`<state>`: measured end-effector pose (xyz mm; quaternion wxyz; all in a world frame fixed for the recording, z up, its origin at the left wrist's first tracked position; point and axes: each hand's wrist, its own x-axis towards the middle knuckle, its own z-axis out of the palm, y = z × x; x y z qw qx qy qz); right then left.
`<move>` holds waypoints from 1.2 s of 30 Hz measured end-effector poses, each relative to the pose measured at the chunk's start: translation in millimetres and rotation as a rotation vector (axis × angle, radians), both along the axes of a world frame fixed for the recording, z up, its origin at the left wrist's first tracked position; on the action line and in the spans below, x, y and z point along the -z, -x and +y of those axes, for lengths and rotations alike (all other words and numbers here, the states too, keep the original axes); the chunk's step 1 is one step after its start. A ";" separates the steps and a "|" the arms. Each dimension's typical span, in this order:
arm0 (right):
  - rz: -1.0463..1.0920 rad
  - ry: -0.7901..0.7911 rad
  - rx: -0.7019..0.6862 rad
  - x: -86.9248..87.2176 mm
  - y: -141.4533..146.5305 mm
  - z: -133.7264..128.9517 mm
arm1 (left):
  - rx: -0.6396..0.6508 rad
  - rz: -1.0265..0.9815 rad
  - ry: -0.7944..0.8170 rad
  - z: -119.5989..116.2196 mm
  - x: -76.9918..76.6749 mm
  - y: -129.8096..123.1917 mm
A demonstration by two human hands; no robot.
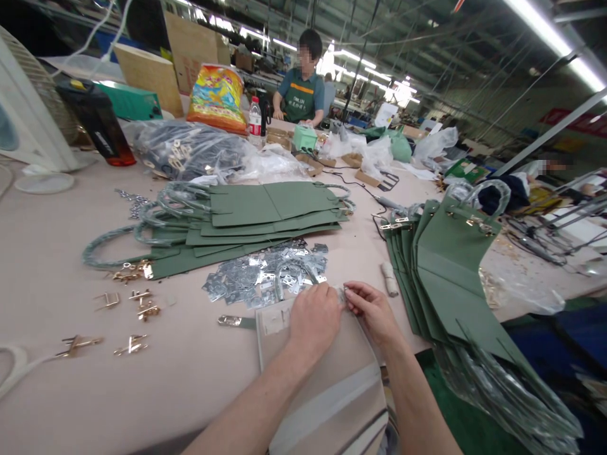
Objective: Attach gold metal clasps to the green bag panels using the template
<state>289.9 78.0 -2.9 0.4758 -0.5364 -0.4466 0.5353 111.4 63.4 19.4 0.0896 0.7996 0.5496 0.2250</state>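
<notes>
A bag panel (327, 360) lies at the table edge in front of me, its beige inner side up. My left hand (315, 319) is closed over the panel's far edge, fingers curled. Beside it, my right hand (374, 309) pinches at the far right corner; what is between thumb and fingertip is too small to make out. A green strap with a metal clasp (230, 321) sticks out to the left of the panel. Just beyond my hands is a pile of small metal plates (256, 268), with a wrapped handle (294, 272) partly over it.
Green bag panels (270, 205) with wrapped handles are stacked behind the plates. More green panels (446, 253) hang over the table's right side. Gold metal fittings (130, 344) and white-handled scissors (19, 370) lie left. Farther back are a bottle (255, 117), plastic bags and a seated co-worker (303, 88).
</notes>
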 end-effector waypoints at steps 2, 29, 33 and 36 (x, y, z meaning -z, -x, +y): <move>-0.001 0.006 0.002 -1.2 1.4 -0.8 | 0.012 -0.001 0.002 1.0 0.8 -0.6; -0.278 -0.044 -0.164 -0.6 2.4 -3.0 | 0.000 -0.020 0.039 1.6 -1.9 8.0; -0.385 -0.172 -0.154 -1.1 6.6 -4.8 | 0.000 -0.039 0.009 0.3 -0.8 8.6; -0.426 -0.147 -0.115 0.5 8.6 -3.3 | -0.009 -0.064 0.009 0.6 0.7 7.8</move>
